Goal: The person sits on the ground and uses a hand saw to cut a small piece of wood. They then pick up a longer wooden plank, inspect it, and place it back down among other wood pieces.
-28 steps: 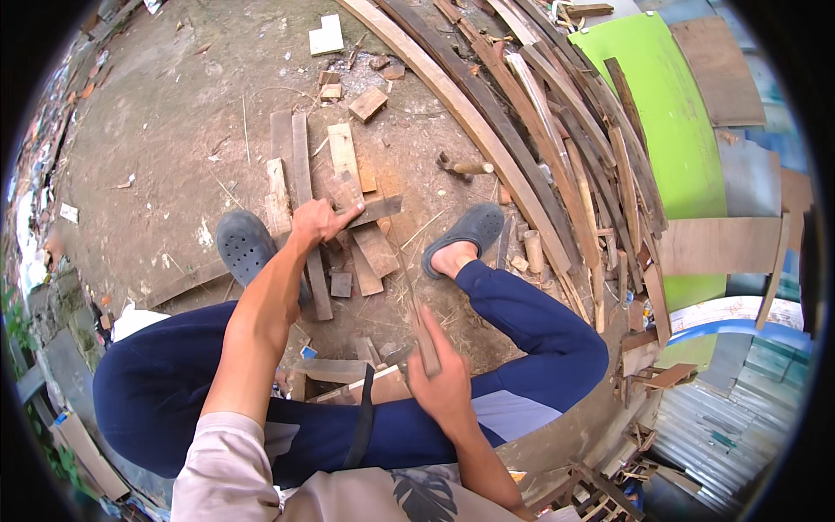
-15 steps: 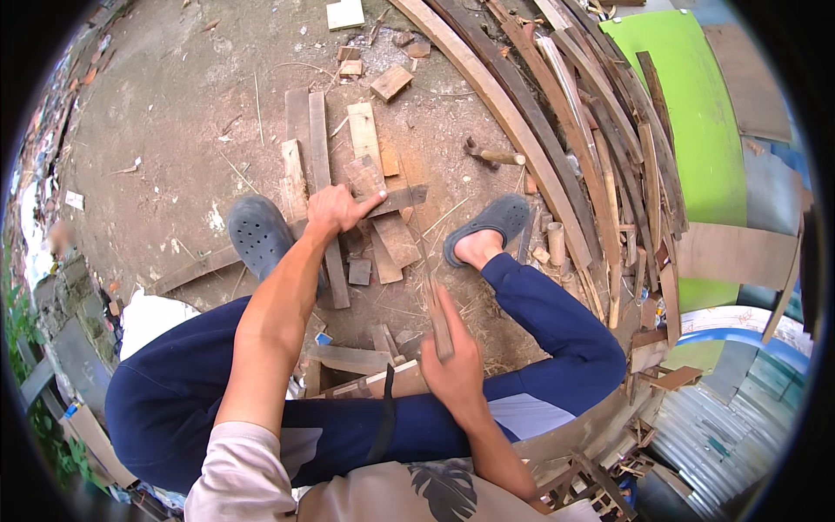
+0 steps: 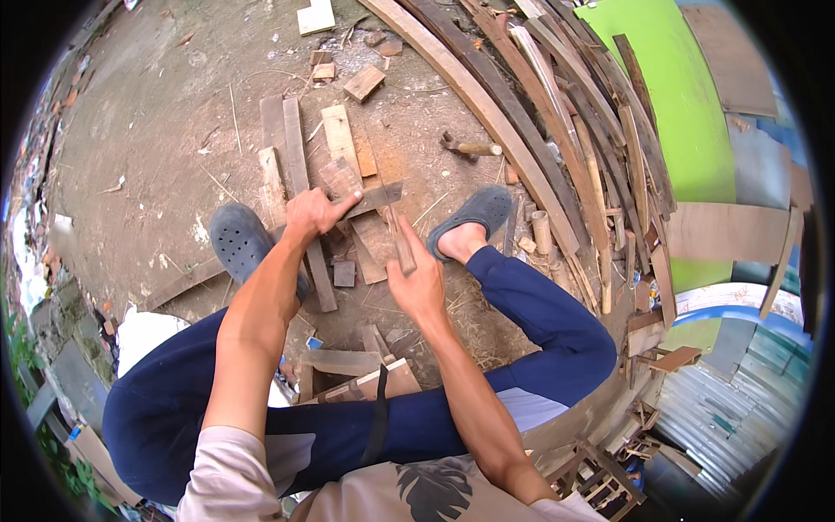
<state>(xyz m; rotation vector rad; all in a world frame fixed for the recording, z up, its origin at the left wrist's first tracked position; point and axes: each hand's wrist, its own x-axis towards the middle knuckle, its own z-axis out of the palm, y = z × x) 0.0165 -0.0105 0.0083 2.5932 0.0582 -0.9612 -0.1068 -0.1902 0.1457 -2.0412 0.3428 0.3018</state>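
Stick, narrow and wooden, in the right hand: fingers closed round its lower end, long axis running up and slightly left, away from the person, free end over the wood scraps between the two shoes. Left hand rests on a dark crosswise board, fingers curled, index finger stretched along it, pressing rather than gripping.

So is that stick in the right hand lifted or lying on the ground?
Lifted: the right hand grips the wooden stick above the ground.
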